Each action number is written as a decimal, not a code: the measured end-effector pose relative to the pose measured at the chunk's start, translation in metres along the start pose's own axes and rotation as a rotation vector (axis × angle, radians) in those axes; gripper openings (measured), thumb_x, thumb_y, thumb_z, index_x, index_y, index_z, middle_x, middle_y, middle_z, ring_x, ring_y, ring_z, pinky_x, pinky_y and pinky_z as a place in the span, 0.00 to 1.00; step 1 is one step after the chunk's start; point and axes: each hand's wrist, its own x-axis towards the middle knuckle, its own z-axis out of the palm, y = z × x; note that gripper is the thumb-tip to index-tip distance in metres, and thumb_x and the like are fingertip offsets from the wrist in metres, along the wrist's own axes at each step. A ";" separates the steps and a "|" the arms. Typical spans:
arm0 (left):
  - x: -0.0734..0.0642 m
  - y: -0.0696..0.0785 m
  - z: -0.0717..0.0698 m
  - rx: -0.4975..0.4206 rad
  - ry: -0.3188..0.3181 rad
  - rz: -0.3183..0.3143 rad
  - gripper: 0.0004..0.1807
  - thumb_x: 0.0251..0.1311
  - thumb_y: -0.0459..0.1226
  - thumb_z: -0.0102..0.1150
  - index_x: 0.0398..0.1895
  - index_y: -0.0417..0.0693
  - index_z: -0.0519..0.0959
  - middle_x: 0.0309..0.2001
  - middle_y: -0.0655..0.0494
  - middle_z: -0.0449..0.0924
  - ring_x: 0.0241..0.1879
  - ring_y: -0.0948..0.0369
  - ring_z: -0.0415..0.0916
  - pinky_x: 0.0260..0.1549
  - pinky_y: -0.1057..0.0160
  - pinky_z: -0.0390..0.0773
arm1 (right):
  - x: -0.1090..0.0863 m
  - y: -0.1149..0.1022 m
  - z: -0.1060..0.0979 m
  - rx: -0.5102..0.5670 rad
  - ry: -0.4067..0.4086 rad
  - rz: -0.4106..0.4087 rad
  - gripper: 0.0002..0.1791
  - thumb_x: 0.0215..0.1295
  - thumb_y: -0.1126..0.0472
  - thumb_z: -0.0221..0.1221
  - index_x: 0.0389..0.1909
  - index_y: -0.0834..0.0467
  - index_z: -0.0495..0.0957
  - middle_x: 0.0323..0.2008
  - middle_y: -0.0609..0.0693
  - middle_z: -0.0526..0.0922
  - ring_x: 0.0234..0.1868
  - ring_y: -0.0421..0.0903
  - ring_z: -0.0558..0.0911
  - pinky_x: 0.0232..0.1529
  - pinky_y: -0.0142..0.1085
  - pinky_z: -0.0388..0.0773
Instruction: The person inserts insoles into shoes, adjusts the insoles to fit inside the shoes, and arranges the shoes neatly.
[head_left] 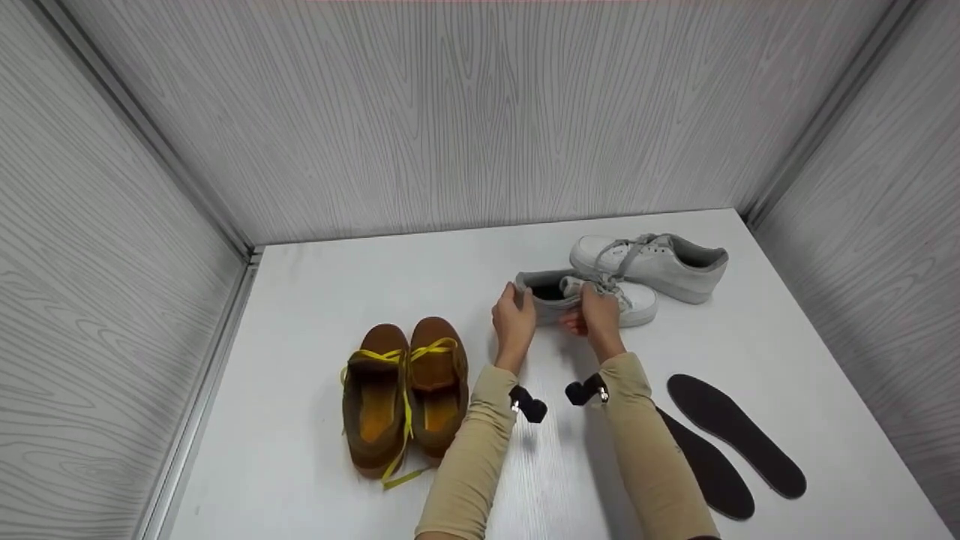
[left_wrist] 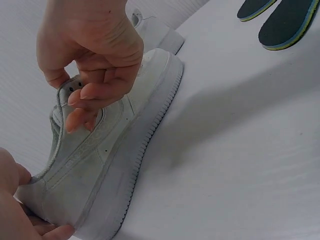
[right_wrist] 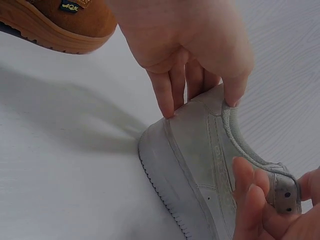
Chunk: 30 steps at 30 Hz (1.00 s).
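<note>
A white sneaker (head_left: 547, 313) with grey laces lies with its heel toward my left hand (head_left: 514, 324). That hand grips the heel, thumb on the collar and fingers against the outside, as the right wrist view shows. My right hand (head_left: 600, 313) pinches the eyelet edge of the sneaker's opening between thumb and fingers. The tongue (head_left: 571, 286) stands folded up beside this hand. Inside the shoe it looks dark. Its toe, partly behind the right hand, points right. A second white sneaker (head_left: 682, 274) rests just behind, overlapping the first in the head view.
Two dark insoles (head_left: 739, 435) lie at the right, one partly behind my right forearm. A pair of brown shoes (head_left: 441, 375) with yellow laces stands to the left. Grey wood-grain panels (head_left: 465, 112) enclose the white table (head_left: 300, 300) at the back and sides.
</note>
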 end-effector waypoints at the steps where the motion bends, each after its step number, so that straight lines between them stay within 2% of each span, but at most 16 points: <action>1: 0.000 0.000 0.000 0.002 0.002 0.000 0.24 0.71 0.37 0.53 0.66 0.30 0.70 0.63 0.37 0.73 0.66 0.50 0.68 0.63 0.54 0.67 | 0.000 0.000 0.000 -0.001 -0.001 0.004 0.26 0.72 0.54 0.44 0.56 0.73 0.65 0.14 0.58 0.82 0.11 0.44 0.80 0.14 0.36 0.77; 5: -0.001 0.000 0.001 0.030 0.002 -0.003 0.25 0.72 0.37 0.51 0.67 0.30 0.68 0.64 0.37 0.72 0.65 0.49 0.68 0.63 0.54 0.67 | 0.000 -0.001 -0.001 -0.001 -0.013 0.025 0.27 0.73 0.53 0.44 0.57 0.74 0.65 0.14 0.58 0.82 0.11 0.44 0.80 0.15 0.36 0.78; 10: -0.003 0.001 0.000 0.047 0.003 0.005 0.25 0.72 0.37 0.51 0.68 0.32 0.68 0.65 0.40 0.72 0.66 0.50 0.68 0.63 0.54 0.67 | -0.001 0.000 -0.002 0.013 -0.021 0.034 0.31 0.71 0.54 0.44 0.65 0.74 0.57 0.14 0.58 0.82 0.11 0.45 0.81 0.14 0.36 0.77; 14: -0.007 0.004 -0.004 0.067 0.001 0.011 0.24 0.72 0.36 0.51 0.67 0.33 0.69 0.63 0.39 0.73 0.64 0.49 0.70 0.61 0.53 0.69 | -0.001 -0.001 -0.002 0.015 -0.026 0.037 0.33 0.73 0.53 0.45 0.68 0.73 0.54 0.15 0.59 0.82 0.12 0.45 0.81 0.15 0.37 0.78; 20: -0.013 0.009 -0.008 0.106 -0.012 -0.005 0.24 0.72 0.36 0.51 0.66 0.32 0.69 0.62 0.38 0.74 0.62 0.48 0.72 0.59 0.51 0.70 | -0.001 -0.001 -0.004 -0.018 -0.028 0.014 0.37 0.73 0.52 0.47 0.70 0.74 0.52 0.15 0.59 0.82 0.12 0.46 0.81 0.14 0.36 0.77; 24: -0.018 0.013 -0.013 0.122 -0.022 -0.036 0.23 0.71 0.36 0.51 0.65 0.32 0.69 0.60 0.38 0.75 0.60 0.46 0.73 0.57 0.49 0.72 | -0.003 -0.001 -0.005 -0.037 -0.037 -0.010 0.32 0.72 0.53 0.47 0.64 0.75 0.60 0.15 0.59 0.82 0.11 0.45 0.80 0.13 0.35 0.76; 27: -0.021 0.016 -0.018 0.118 -0.033 -0.040 0.23 0.71 0.34 0.51 0.64 0.31 0.70 0.57 0.38 0.77 0.57 0.46 0.76 0.54 0.49 0.74 | -0.005 -0.001 -0.005 -0.059 -0.041 -0.032 0.24 0.69 0.56 0.46 0.52 0.75 0.70 0.12 0.57 0.81 0.09 0.42 0.78 0.12 0.33 0.74; 30: -0.025 0.019 -0.025 0.091 -0.047 -0.033 0.22 0.69 0.32 0.52 0.64 0.31 0.70 0.56 0.38 0.78 0.56 0.47 0.76 0.54 0.51 0.75 | -0.007 -0.001 -0.005 -0.087 -0.031 -0.056 0.18 0.65 0.58 0.46 0.38 0.71 0.75 0.09 0.54 0.78 0.07 0.40 0.74 0.10 0.32 0.71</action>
